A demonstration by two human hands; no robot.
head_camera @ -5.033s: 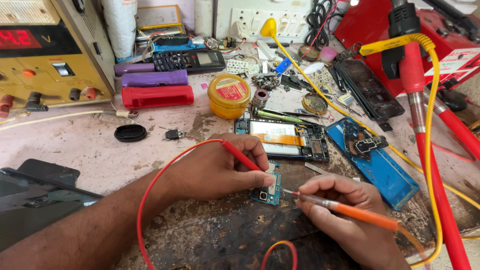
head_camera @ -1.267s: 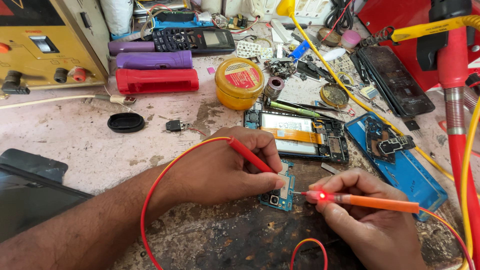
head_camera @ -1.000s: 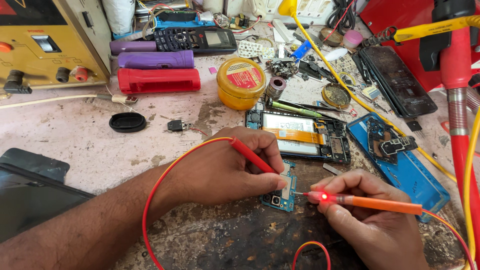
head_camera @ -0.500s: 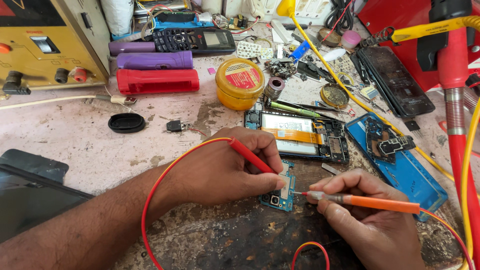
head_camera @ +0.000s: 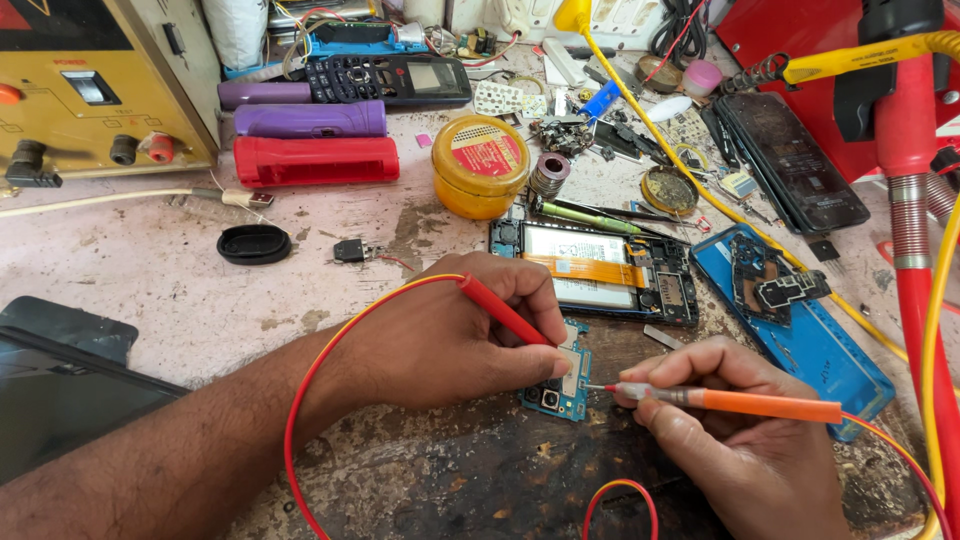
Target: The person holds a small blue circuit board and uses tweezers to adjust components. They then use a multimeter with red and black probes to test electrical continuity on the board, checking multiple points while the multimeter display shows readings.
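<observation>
My left hand (head_camera: 440,335) holds a red test probe (head_camera: 503,310), with its tip on a small blue circuit board (head_camera: 562,385) lying on the worn bench. That hand also rests on the board's left edge. My right hand (head_camera: 730,430) grips an orange test probe (head_camera: 740,402), and its metal tip touches the board's right side. A red lead (head_camera: 300,400) loops from the left probe around my wrist. Just behind the board lies an opened phone (head_camera: 600,270) with an orange flex cable.
A blue phone back cover (head_camera: 800,330) lies to the right. At the back stand a yellow tin (head_camera: 481,165), a red case (head_camera: 316,160), a purple case (head_camera: 310,119), a keypad phone (head_camera: 390,78) and a yellow power supply (head_camera: 90,80). A dark tablet (head_camera: 60,385) sits at the left.
The red light at the orange probe's front end has gone out. Both hands stay at the board, with the right probe tip shifted slightly.
</observation>
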